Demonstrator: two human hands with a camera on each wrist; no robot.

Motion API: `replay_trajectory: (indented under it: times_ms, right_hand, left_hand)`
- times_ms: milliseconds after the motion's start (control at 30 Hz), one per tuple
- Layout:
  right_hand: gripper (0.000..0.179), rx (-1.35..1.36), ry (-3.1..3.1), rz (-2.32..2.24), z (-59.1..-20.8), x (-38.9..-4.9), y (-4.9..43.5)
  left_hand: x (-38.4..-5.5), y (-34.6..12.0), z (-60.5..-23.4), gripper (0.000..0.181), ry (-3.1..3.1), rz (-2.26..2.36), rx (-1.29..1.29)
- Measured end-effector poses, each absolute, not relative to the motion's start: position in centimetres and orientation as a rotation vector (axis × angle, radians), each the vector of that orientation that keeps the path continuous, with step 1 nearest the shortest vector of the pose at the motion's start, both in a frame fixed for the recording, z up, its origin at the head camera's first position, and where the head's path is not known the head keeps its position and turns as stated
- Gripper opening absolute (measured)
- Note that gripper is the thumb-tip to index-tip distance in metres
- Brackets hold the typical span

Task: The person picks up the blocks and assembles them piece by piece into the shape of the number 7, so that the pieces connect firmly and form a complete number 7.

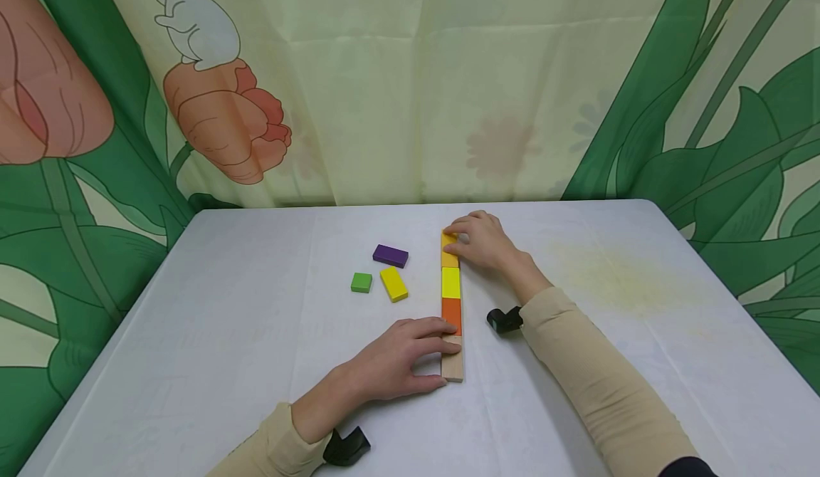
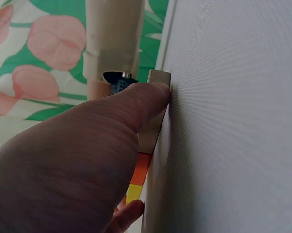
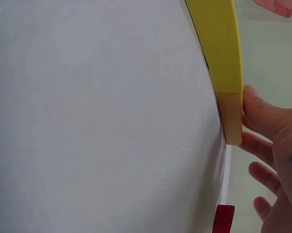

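Observation:
Several blocks lie end to end in a straight row. From the near end come a plain wooden block [image 1: 452, 367], an orange block [image 1: 451, 311], a bright yellow block [image 1: 451, 283] and a yellow-orange block [image 1: 450, 260]. My left hand [image 1: 400, 358] rests on the near part, two extended fingers across the orange and wooden blocks and the thumb at the wooden one's left side. At the far end, my right hand [image 1: 484, 241] holds the yellow-orange block with thumb and index finger; the right wrist view shows the other fingers [image 3: 266, 177] loose beside it.
Left of the row lie a purple block [image 1: 391, 255], a small green block [image 1: 361, 282] and another yellow block [image 1: 393, 284]. A white cloth [image 1: 192, 334] covers the table, whose far edge meets a patterned curtain [image 1: 397, 121]. Black wrist devices [image 1: 347, 447] sit at both sleeves.

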State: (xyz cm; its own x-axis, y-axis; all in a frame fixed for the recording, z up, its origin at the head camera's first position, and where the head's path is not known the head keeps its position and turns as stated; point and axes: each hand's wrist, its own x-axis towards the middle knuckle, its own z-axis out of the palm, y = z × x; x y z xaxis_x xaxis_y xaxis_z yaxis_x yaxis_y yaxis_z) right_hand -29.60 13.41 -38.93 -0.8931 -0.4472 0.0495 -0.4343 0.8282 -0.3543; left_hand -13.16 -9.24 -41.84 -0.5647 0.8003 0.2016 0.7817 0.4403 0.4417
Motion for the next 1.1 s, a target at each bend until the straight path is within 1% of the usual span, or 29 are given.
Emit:
replay_trajectory:
  times_ms: [1100]
  right_hand:
    - [0.043, -0.700, 2.971, -0.546, -39.01, -29.46, 13.52]
  left_hand:
    - [-13.21, -9.24, -41.91, 0.042, 2.642, 0.777, 1.470]
